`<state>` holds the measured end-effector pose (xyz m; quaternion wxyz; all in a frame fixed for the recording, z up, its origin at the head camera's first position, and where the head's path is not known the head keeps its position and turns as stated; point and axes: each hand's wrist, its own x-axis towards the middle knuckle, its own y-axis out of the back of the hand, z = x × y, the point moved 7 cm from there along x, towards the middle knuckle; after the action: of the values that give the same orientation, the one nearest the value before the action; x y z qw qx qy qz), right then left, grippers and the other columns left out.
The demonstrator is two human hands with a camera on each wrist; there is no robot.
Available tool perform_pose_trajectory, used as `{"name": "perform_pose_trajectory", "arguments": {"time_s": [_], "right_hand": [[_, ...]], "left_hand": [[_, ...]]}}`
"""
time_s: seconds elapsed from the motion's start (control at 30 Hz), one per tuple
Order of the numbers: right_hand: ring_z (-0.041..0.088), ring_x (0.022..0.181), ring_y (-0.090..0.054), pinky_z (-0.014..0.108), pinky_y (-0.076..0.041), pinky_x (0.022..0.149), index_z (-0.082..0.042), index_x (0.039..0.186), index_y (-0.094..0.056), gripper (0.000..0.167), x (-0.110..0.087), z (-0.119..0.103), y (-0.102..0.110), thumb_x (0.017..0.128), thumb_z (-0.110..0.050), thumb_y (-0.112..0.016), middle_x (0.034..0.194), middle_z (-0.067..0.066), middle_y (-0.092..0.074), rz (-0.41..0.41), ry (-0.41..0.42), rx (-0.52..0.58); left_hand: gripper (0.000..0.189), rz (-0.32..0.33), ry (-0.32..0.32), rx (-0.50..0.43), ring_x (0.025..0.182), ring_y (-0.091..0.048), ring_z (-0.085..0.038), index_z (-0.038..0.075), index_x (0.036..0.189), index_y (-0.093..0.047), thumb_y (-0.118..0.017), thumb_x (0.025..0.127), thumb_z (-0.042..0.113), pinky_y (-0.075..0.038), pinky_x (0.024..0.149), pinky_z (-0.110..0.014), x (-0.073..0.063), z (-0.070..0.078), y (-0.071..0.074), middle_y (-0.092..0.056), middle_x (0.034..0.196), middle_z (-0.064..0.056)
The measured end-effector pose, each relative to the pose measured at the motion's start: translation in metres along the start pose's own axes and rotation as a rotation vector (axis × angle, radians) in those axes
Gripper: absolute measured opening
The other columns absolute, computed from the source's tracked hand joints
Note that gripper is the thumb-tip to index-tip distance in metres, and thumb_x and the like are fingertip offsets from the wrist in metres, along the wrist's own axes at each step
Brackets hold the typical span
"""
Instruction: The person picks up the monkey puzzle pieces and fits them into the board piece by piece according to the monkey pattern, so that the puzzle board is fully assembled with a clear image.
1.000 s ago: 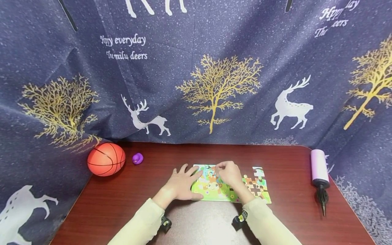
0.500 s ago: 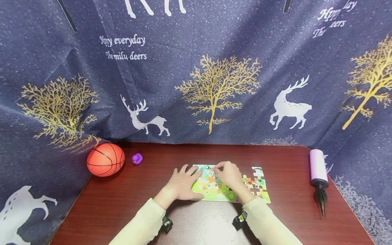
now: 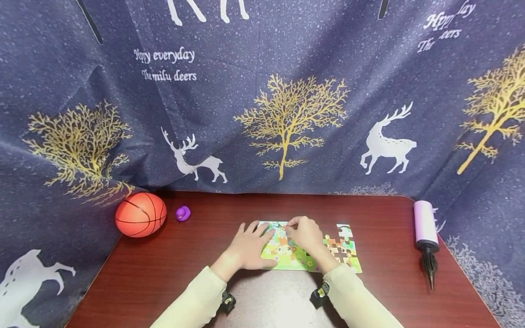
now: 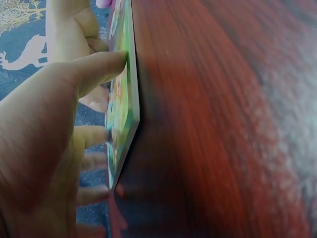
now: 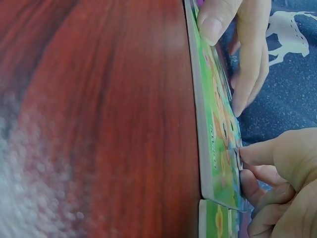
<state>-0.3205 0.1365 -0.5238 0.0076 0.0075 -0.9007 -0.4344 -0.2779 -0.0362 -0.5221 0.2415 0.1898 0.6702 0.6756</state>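
A jigsaw puzzle board with a monkey picture on green lies in the middle of the table. My left hand is spread over its left end; in the left wrist view the thumb rests on the near border and the other fingers reach along the far side. My right hand is over the board's upper right part, its thumb and index finger pinching a small puzzle piece right at the board's surface. The palm and wrist hide part of the picture beneath.
A second jigsaw puzzle, partly assembled with gaps, adjoins the right side. An orange basketball and a purple rubber duck stand at the back left. A pink and black hand pump lies at the right edge. A patterned curtain hangs behind.
My left hand has shifted slightly right, farther over the board. My right hand keeps its pinch in nearly the same place.
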Motion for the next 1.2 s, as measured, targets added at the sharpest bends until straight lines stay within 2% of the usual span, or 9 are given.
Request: {"name": "perform_pose_trajectory", "arguments": {"time_s": [0.13,0.23,0.7,0.97,1.2], "right_hand": [[0.011,0.064,-0.062,0.037,-0.05,0.057,-0.024,0.088,-0.079,0.005,0.0005,0.0,-0.0002,0.092,-0.027,-0.078,0.077,-0.012,-0.071,0.008,0.007,-0.005],[0.012,0.065,-0.063,0.038,-0.05,0.059,-0.024,0.087,-0.078,0.005,0.0008,0.0009,-0.0002,0.092,-0.028,-0.079,0.077,-0.012,-0.071,0.015,0.009,-0.011],[0.013,0.064,-0.061,0.037,-0.048,0.058,-0.025,0.085,-0.078,0.007,0.0005,0.0014,0.0024,0.09,-0.029,-0.08,0.073,-0.013,-0.068,0.029,0.008,-0.014],[0.012,0.063,-0.06,0.037,-0.047,0.057,-0.027,0.085,-0.078,0.007,0.0011,0.0035,0.0017,0.09,-0.03,-0.08,0.07,-0.014,-0.067,0.019,0.013,-0.011],[0.012,0.066,-0.061,0.039,-0.049,0.061,-0.03,0.082,-0.077,0.009,0.0005,0.0054,0.0024,0.091,-0.029,-0.079,0.07,-0.016,-0.067,0.019,0.018,-0.031]], "left_hand": [[0.099,0.005,-0.025,0.034,0.149,-0.035,-0.026,0.015,0.16,-0.042,-0.058,0.085,0.078,-0.03,0.118,-0.057,0.0025,0.0057,0.0007,-0.041,0.162,0.0],[0.1,0.011,-0.026,0.042,0.148,-0.037,-0.024,0.014,0.16,-0.042,-0.058,0.085,0.078,-0.032,0.117,-0.055,0.0033,0.0074,0.0004,-0.042,0.162,0.0],[0.102,0.001,-0.006,0.039,0.15,-0.035,-0.024,0.015,0.163,-0.037,-0.052,0.087,0.081,-0.033,0.116,-0.056,0.0016,0.0074,-0.0023,-0.034,0.167,0.002],[0.099,0.035,-0.024,0.013,0.147,-0.038,-0.026,0.012,0.159,-0.043,-0.057,0.086,0.078,-0.038,0.113,-0.053,0.002,0.0084,-0.0009,-0.041,0.161,-0.004],[0.1,0.013,-0.025,-0.017,0.15,-0.036,-0.027,0.012,0.161,-0.04,-0.057,0.087,0.077,-0.036,0.117,-0.051,0.0018,0.0084,-0.0015,-0.039,0.164,-0.004]]}}
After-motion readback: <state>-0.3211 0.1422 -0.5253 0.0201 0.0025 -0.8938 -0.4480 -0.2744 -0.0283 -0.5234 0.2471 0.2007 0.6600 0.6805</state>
